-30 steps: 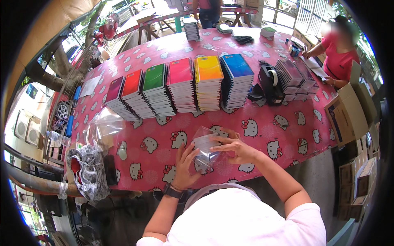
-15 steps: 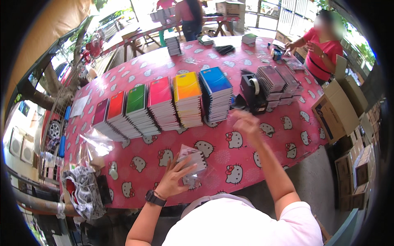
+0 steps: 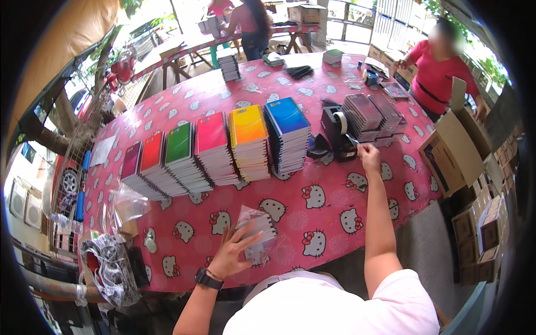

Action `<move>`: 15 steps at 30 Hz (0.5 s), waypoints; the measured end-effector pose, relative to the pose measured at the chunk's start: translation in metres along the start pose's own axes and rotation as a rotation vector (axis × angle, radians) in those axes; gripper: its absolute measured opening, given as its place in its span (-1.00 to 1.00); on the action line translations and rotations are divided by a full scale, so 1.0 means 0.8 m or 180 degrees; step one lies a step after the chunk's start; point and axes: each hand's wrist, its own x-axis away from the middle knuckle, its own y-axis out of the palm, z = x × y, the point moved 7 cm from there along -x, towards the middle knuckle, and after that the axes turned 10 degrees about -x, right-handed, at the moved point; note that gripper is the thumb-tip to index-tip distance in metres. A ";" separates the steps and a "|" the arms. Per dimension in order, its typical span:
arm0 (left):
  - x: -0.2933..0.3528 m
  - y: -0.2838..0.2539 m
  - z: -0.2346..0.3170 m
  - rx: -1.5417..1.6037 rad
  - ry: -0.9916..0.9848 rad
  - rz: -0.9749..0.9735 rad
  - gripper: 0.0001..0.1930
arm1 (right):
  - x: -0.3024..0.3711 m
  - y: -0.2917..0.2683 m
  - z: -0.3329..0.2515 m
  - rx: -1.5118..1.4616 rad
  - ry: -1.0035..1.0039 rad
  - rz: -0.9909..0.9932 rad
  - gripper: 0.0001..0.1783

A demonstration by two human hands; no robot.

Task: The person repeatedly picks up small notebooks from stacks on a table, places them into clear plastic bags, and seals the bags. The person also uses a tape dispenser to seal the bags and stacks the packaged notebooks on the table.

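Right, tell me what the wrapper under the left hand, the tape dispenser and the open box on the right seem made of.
Wrapper: probably thin plastic film, glossy; it is see-through and creased.
Tape dispenser: likely hard plastic, from its smooth black body; painted metal remains possible.
Open box: apparently cardboard, matt brown with stiff folded flaps.

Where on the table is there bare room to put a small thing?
One free patch of the table lies between the notebook in plastic under the left hand and the right forearm; another, between that forearm and the open box. The notebook row and the tape dispenser, beside the right hand, are crowded.
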 end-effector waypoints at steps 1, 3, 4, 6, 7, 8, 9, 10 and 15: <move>-0.001 0.001 0.001 0.0023 0.0045 0.0014 -0.18 | 0.019 -0.004 0.031 -0.0479 0.0736 -0.0072 -0.82; -0.007 0.001 0.002 0.0076 0.0119 0.0026 -0.18 | 0.055 0.016 0.078 -0.1311 0.2285 -0.0476 -0.82; -0.007 0.000 0.003 0.0076 0.0149 0.0027 -0.18 | 0.081 0.040 0.083 -0.1742 0.3069 -0.0692 -0.82; -0.007 -0.004 0.004 0.0050 0.0158 0.0050 -0.18 | 0.121 0.116 0.034 -0.1457 0.3077 -0.1810 -0.80; 0.000 -0.003 0.000 -0.0029 0.0060 0.0033 -0.17 | 0.155 0.161 -0.038 -0.1462 0.2810 -0.2349 -0.80; 0.004 -0.004 -0.003 -0.0043 0.0021 0.0024 -0.16 | 0.193 0.191 -0.120 -0.1473 0.2526 -0.2826 -0.79; -0.001 -0.004 -0.002 -0.0051 0.0063 -0.0029 -0.16 | 0.223 0.205 -0.175 -0.1151 0.2372 -0.3268 -0.81; -0.003 -0.002 -0.001 -0.0053 0.0125 -0.0090 -0.16 | 0.252 0.218 -0.213 -0.0824 0.2207 -0.3678 -0.81; -0.004 -0.003 -0.004 -0.0375 0.0136 -0.0242 -0.13 | 0.340 0.269 -0.291 0.2371 -0.1022 -0.4113 -0.34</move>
